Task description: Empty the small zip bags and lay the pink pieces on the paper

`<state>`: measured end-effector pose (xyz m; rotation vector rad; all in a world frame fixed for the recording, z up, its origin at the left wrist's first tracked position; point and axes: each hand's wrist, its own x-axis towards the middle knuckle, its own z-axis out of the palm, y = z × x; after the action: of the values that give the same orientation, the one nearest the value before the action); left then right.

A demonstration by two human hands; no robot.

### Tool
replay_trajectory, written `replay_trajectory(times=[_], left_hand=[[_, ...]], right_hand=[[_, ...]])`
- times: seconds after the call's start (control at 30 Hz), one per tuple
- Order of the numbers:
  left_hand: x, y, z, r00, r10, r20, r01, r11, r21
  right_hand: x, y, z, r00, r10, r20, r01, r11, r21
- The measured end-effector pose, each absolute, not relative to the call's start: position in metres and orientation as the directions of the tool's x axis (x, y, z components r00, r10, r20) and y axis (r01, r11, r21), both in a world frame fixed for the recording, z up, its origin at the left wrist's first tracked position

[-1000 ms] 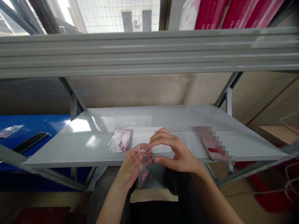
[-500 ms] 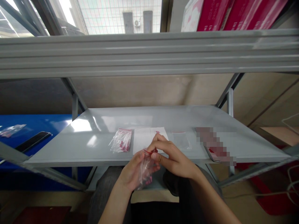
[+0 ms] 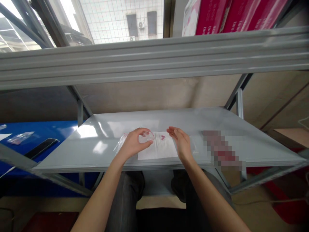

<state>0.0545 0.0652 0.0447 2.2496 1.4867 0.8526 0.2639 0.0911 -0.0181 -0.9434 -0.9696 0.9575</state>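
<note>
My left hand (image 3: pixel 134 141) is curled round a clear zip bag (image 3: pixel 146 137) with a red seal line at its mouth, above the left part of a white sheet (image 3: pixel 158 151). On the sheet lie several small pinkish-red pieces (image 3: pixel 163 138), too small to name. At the sheet's right edge my right hand (image 3: pixel 181 141) has straight fingers, with nothing seen in it. Another clear bag (image 3: pixel 120 144) lies partly hidden behind my left hand. A flat clear bag (image 3: pixel 193 147) shows only in part beyond my right hand.
The grey shelf (image 3: pixel 82 151) has a front edge just above my knees. A blurred-out flat object (image 3: pixel 222 149) lies on its right. Left, a phone (image 3: pixel 42 147) and a small bag (image 3: pixel 20 138) rest on a blue surface. A thick beam (image 3: pixel 154 59) crosses overhead, with pink boxes (image 3: pixel 212 16) above.
Both hands rose from the shelf's front edge to over the sheet and parted. My right hand let go of the zip bag, which my left hand carried up. The view tilted slightly.
</note>
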Motion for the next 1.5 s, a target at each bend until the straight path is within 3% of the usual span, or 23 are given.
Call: replay_trajectory(times=[0.3,0.53,1.2,1.5], left_hand=[[0.075,0.111,0.033,0.465,0.875,0.133,0.852,-0.483,0.203],[0.086,0.113,0.038,0.490,0.870,0.055,0.869,-0.492,0.045],[0.101,0.112,0.054,0.489,0.872,-0.002,0.869,-0.487,-0.084],[0.108,0.111,0.058,0.470,0.882,-0.017,0.880,-0.470,-0.066]], right_hand=[[0.238,0.109,-0.033,0.231,0.936,0.266,0.001,0.273,-0.962],[0.240,0.110,-0.040,0.233,0.930,0.286,0.115,0.266,-0.957],[0.238,0.110,-0.041,0.180,0.922,0.344,0.242,0.297,-0.924],[0.237,0.109,-0.041,0.137,0.923,0.360,0.268,0.315,-0.911]])
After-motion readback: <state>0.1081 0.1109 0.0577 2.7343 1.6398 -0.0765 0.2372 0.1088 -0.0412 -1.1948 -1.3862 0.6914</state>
